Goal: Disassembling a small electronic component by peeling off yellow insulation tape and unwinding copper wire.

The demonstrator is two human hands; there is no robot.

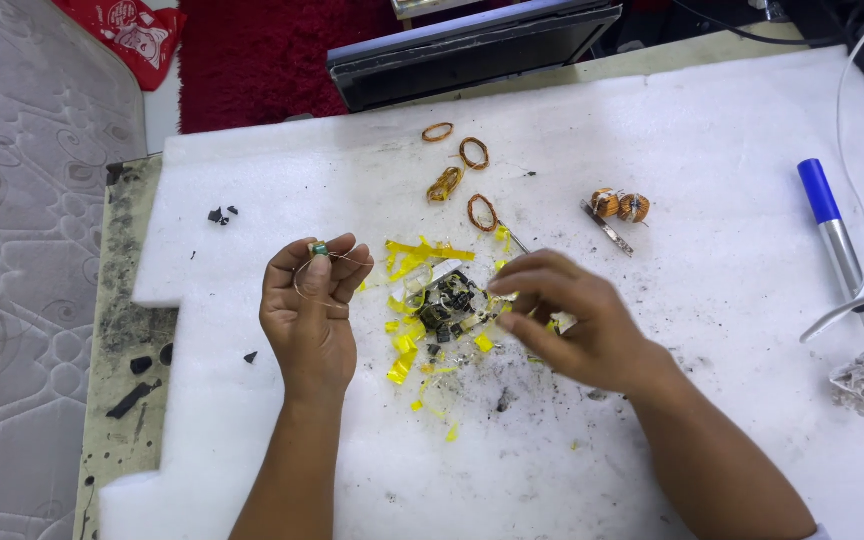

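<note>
the left hand [310, 310] pinches a small green core [319, 248] trailing thin wire [312, 285]; the right hand [562, 320], fingertips pinched together, touches the black part pile [449, 303] between both hands, nearer the right.

My work pad [712, 300] — white foam, matt, gritty. Tape scraps [414, 258] — glossy yellow plastic. Upper-centre coils [473, 153]: shiny copper wire. Pen [834, 235] smooth metal.

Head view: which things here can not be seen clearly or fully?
- The small green part in the left hand: too small to identify, half covered by the fingers.
- What the right hand pinches: hidden behind its own fingers.
- The dark pieces among the yellow tape scraps: too small and cluttered.
- The white cable and dark device: cut off by the top edge.
</note>
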